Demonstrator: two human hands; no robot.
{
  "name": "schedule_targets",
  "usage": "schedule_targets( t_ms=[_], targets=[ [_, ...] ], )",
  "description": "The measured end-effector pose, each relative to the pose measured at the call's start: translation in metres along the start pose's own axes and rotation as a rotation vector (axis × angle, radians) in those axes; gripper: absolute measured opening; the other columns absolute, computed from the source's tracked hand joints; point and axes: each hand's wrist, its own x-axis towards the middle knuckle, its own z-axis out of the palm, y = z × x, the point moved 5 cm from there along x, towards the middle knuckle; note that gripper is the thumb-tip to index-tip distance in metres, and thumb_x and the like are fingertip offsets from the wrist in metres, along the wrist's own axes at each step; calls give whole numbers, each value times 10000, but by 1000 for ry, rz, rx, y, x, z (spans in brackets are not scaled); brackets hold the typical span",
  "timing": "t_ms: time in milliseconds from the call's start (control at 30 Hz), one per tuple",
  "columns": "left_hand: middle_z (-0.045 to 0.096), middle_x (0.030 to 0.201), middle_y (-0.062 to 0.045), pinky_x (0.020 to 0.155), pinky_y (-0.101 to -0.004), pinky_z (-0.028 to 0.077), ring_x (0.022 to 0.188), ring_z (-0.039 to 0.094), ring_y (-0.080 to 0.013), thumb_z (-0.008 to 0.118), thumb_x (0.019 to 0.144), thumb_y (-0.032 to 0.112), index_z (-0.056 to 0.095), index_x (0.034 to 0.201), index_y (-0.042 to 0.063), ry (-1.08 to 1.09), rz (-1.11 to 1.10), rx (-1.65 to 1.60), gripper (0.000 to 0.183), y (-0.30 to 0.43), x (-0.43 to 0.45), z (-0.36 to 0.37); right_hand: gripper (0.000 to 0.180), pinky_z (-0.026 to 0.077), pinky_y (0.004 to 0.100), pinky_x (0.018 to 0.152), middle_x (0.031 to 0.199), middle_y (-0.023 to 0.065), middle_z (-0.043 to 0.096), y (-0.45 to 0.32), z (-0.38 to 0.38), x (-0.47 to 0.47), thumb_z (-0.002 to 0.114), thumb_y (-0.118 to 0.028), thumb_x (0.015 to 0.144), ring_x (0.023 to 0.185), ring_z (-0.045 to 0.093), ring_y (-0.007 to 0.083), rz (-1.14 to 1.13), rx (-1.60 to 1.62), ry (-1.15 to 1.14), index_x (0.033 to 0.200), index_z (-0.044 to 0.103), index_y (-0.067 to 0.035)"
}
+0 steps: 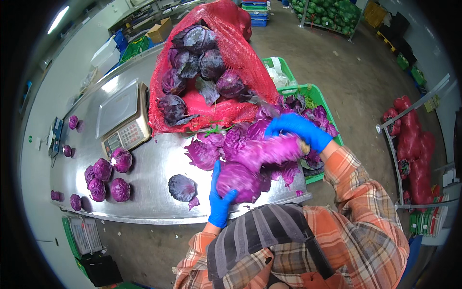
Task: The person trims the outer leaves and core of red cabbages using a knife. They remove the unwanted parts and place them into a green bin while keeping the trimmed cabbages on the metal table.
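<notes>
My left hand (pixel 221 202), in a blue glove, holds a red cabbage head (pixel 239 182) from its left side, just above the table's front edge. My right hand (pixel 301 130), also gloved in blue, grips a loose outer cabbage leaf (pixel 270 151) by its stem end; the leaf is blurred and lies over the top of the head. Loose purple leaves (pixel 204 154) are heaped behind both hands. Beyond them a red mesh sack (pixel 249 72) lies with its mouth towards me, several dark, unpeeled cabbages (pixel 212 64) inside. A single dark leaf (pixel 182 188) rests left of my left hand.
On the steel table (pixel 151 195) stand a weighing scale (pixel 124 124) and several glossy cabbages (pixel 102 169) at the left. A green crate (pixel 326 108) full of leaves adjoins the table's right end. Farther right, red sacks (pixel 415 151) fill a metal-framed rack.
</notes>
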Motion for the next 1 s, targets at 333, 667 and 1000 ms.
schedule_targets(
  t_ms=[333, 667, 1000],
  targets=[
    [529, 1231, -239, 853, -470, 517, 1042, 595, -318, 360, 834, 739, 382, 1357, 19, -96, -1024, -475, 890, -107, -9, -55, 503, 401, 414, 999, 1342, 200, 456, 54, 131, -10, 452, -345, 968, 1238, 449, 367, -202, -149, 1, 1436, 326, -212],
    [124, 1526, -180, 1117, -395, 237, 1377, 231, -293, 802, 713, 259, 8, 1483, 48, 5, 22, 366, 1125, -33, 27, -20, 556, 482, 412, 875, 1296, 203, 507, 57, 132, 0, 477, -344, 955, 1072, 574, 358, -92, -246, 14, 1436, 300, -129],
    [179, 1474, -304, 1090, -409, 269, 1349, 278, -390, 716, 783, 433, -20, 1461, -15, 73, 24, 705, 1096, -25, 47, -7, 572, 496, 461, 539, 1097, 221, 602, 57, 127, -28, 482, -402, 937, 688, 632, 387, 61, -460, 135, 1400, 325, -107]
  ],
)
